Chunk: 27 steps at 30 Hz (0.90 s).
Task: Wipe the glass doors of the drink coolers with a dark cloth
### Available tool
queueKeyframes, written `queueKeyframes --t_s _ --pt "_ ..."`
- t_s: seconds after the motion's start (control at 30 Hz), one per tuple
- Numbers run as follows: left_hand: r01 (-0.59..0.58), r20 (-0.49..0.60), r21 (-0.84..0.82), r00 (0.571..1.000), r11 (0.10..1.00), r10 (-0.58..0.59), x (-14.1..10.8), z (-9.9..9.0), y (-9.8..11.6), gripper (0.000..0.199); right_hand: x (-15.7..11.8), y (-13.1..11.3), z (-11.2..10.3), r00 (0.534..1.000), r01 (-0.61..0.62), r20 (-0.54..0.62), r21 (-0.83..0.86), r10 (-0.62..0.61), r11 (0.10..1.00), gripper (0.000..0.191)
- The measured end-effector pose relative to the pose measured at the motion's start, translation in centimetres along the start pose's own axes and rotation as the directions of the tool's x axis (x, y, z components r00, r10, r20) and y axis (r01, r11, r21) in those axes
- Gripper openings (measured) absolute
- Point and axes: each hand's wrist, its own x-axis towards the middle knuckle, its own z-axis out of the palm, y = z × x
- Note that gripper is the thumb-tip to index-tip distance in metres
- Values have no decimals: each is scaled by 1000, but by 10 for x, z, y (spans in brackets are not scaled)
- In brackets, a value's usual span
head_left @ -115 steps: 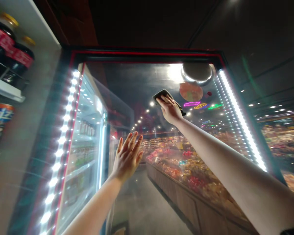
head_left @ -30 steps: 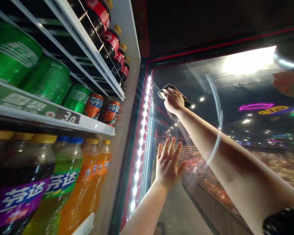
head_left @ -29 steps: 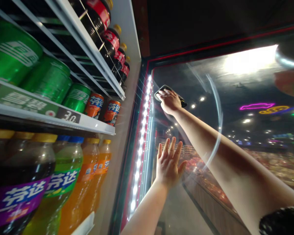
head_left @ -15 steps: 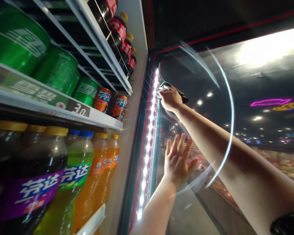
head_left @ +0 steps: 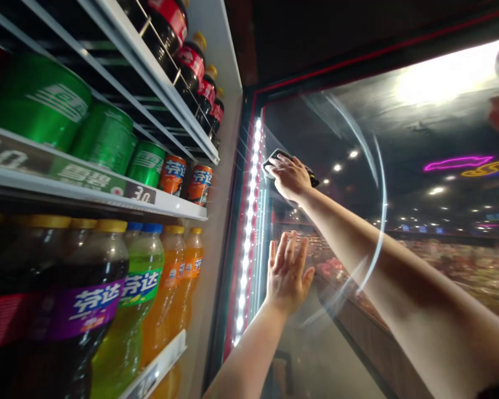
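Note:
My right hand (head_left: 290, 176) presses a dark folded cloth (head_left: 313, 175), with a touch of yellow at its edge, against the glass door (head_left: 341, 221). The cloth lies close to the upper part of the lit LED strip (head_left: 248, 227); most of it is covered by my palm and fingers. Lower down, my left hand (head_left: 288, 274) is held up flat with fingers stretched, its back toward me. It is at the glass and holds nothing; whether the palm touches cannot be made out. Pale curved streaks (head_left: 380, 221) arc across the pane.
On my left are fridge shelves (head_left: 178, 208) with green cans (head_left: 45, 105), orange cans (head_left: 173, 174), cola bottles (head_left: 191, 58) and several soda bottles (head_left: 149, 277). A dark door frame (head_left: 228, 266) edges the glass. Ceiling lights and a neon sign (head_left: 457, 162) show beyond.
The view has shifted slightly, bringing more bottles in at left. My right hand and the cloth appear a little lower on the glass. My left hand stays spread, slightly further left in view.

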Motion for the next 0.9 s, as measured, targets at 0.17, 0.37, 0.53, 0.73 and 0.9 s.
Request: queueKeyframes --t_s 0.17,0.37,0.53,0.73,0.9 --pt "60 -78 75 995 995 -54 -15 -8 -11 69 -16 -27 13 985 144 92 14 -144 990 56" --pt "72 -116 117 992 990 -58 -8 -20 -16 60 -62 27 -37 996 -85 -18 -51 84 995 54" --pt "52 -129 102 991 993 -39 4 -21 -7 61 -105 24 -46 987 -158 -44 -105 154 982 57" --pt "-19 -165 42 986 999 26 33 -9 20 71 -101 50 -60 999 24 33 -119 -20 993 58" --pt "-107 -130 -21 986 994 103 46 -7 42 71 -137 86 -90 899 -404 -254 -168 356 899 54"
